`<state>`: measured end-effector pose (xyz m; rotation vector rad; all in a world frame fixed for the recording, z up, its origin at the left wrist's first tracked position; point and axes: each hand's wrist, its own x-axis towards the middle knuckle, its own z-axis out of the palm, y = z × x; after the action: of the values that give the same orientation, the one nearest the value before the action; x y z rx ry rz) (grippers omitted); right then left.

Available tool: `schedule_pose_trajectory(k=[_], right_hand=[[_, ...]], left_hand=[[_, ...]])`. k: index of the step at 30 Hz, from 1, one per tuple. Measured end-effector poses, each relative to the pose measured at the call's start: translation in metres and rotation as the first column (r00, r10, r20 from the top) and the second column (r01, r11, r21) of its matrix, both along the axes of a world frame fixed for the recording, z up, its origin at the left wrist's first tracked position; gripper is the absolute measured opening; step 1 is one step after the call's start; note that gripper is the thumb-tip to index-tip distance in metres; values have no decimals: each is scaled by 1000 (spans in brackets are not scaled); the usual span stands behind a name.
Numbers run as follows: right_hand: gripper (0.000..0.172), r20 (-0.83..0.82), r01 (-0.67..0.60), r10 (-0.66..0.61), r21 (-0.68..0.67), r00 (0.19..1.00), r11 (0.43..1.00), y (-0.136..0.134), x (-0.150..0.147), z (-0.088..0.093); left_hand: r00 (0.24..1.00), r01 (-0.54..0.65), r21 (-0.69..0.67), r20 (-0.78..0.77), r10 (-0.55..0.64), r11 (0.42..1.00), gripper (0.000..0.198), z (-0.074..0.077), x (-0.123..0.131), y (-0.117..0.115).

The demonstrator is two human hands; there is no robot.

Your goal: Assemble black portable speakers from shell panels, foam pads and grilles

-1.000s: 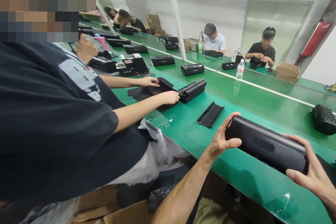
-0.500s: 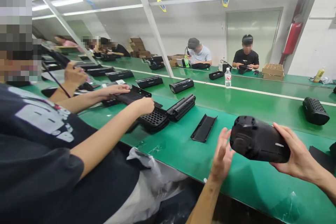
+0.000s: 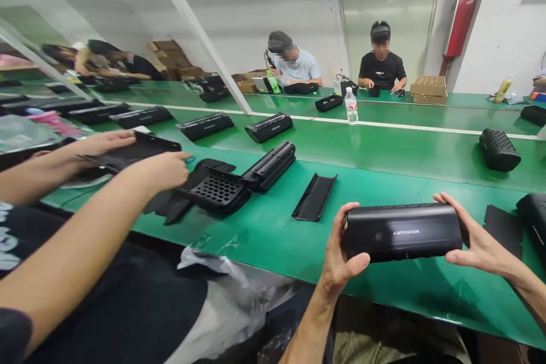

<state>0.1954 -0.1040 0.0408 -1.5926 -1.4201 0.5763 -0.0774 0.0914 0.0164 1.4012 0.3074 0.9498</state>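
A black speaker [image 3: 403,236], its MERKURY lettering upside down to me, is held level above the green table. My left hand [image 3: 343,244] is closed round its left end, with the thumb in front and fingers behind. At the other end my right hand [image 3: 473,239] grips it in the same way. To the left of my left hand, a curved black cover panel [image 3: 314,198] lies on the table. A flat black sheet [image 3: 503,230] rests beyond my right hand, beside another black speaker [image 3: 535,216] cut off by the frame edge.
On my left a co-worker's arms [image 3: 140,182] reach over the table with a black panel [image 3: 145,151]. An opened speaker shell with a honeycomb grille [image 3: 217,189] lies nearby. Several black speakers stand along the line, and a water bottle [image 3: 351,107] stands further back.
My left hand has closed on the speaker's left end. The speaker has turned so its lettered long side faces me. The view has shifted right and down.
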Motion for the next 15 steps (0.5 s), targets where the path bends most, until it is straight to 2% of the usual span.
schedule_pose_trajectory(k=[2, 6, 11, 15], right_hand=[[101, -197, 23, -20, 11, 980, 1000, -1, -9, -6], [97, -338, 97, -65, 79, 939, 992, 3, -25, -8], [92, -346, 90, -71, 40, 935, 995, 3, -23, -8], [93, -321, 119, -100, 42, 942, 992, 2, -21, -14]], left_hand=[[1000, -8, -8, 15, 8, 1000, 90, -1, 0, 1], [997, -74, 15, 2, 74, 997, 92, -4, 2, 1], [994, -80, 8, -73, 80, 997, 85, -7, 0, 1], [991, -78, 36, -103, 81, 996, 85, -12, 2, 1]])
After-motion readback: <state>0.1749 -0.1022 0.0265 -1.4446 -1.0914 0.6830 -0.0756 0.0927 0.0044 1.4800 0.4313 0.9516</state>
